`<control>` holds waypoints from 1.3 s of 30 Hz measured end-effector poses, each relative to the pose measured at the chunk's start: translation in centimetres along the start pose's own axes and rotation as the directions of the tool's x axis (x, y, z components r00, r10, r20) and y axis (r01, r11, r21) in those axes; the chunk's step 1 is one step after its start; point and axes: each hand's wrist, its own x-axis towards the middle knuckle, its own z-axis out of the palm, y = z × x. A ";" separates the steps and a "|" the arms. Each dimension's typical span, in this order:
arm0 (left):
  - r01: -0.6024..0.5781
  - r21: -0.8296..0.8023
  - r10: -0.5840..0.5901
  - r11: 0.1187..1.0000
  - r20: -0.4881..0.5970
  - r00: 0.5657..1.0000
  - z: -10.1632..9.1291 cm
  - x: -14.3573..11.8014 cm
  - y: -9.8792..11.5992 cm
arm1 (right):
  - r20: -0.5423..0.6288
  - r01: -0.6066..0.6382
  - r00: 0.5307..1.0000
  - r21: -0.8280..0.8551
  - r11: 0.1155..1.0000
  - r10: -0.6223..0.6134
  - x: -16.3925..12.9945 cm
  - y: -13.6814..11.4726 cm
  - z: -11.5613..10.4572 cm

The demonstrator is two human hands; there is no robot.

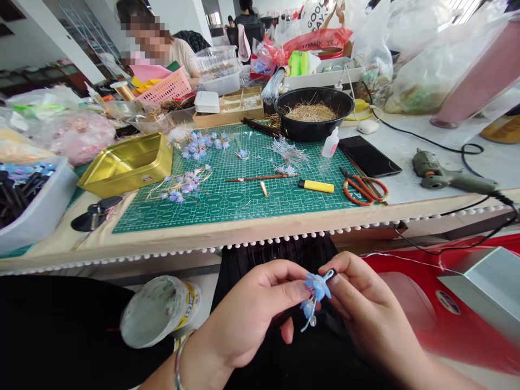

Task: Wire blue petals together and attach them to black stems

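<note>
Lower centre of frame: left hand (247,311) & right hand (365,303) are pinching a small pale-blue petalled bead flower (316,290) btwn thumb and fingertips, held in the lap below the table edge. Above, a green gridded cutting mat (244,189) is carrying more blue flower sprigs (182,187), w/ orange-handled scissors (363,189) at right.

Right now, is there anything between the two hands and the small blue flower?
Nothing visible: the left hand and the right hand both pinch the blue flower directly, in the lap below the table edge.
</note>
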 end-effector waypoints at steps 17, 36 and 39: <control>0.087 -0.091 -0.079 0.992 0.086 0.993 0.4 0.1 0.5 | 0.016 0.028 0.999 0.020 0.999 -0.029 -0.2 0.0 -0.2; 0.102 -0.298 -0.068 0.949 0.122 0.990 -0.8 0.2 -0.3 | 0.121 0.316 0.947 -0.518 0.795 -0.298 -0.5 -1.6 0.2; 0.111 -0.324 -0.073 0.940 0.128 0.989 -1.1 0.3 -0.4 | 0.211 0.457 0.878 -0.635 0.623 -0.429 -0.7 -1.5 0.2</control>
